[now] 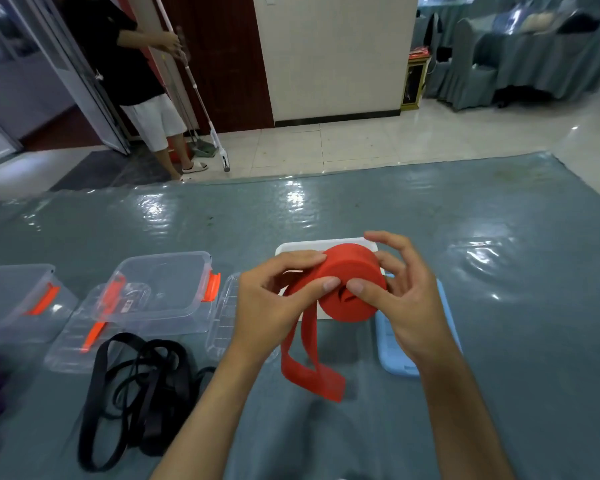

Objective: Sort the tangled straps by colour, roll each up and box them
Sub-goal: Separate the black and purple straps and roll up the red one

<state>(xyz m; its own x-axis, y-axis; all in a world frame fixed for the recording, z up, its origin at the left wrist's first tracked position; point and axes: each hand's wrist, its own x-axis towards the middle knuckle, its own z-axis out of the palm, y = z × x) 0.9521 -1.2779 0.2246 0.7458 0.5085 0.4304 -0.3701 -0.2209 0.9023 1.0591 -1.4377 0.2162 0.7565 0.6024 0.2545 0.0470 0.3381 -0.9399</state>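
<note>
A: Entry, reading left to right along the bench [430,209]. Near its left edge we note a clear box [11,303], then a second clear box [163,289] with orange latches, resting on a flat clear lid [70,344]. Both boxes look to hold no straps yet. In front of them, toward the near edge, the black straps [136,393] lie in a loose tangle, unrolled.

B: And the strap in hand?

A: The red strap [352,285] is held up just above the bench, over a white tray [291,249], with a blue lid [392,344] at its right. Most of it is wound into a thick roll. Our left hand [271,306] pinches the strap where it feeds onto the roll. Our right hand [399,299] grips the roll, thumb pressed on its near face, fingers curled over the far rim. A short tail hangs down, folded over near the bench surface.

B: Judgement on finishing the wind?

A: We think rolling is nearly done. We should keep the tail flat and taut through the left pinch, turn the roll with the right, and keep the thumb on the face so the layers do not telescope. The fold in the tail may twist in.
</note>
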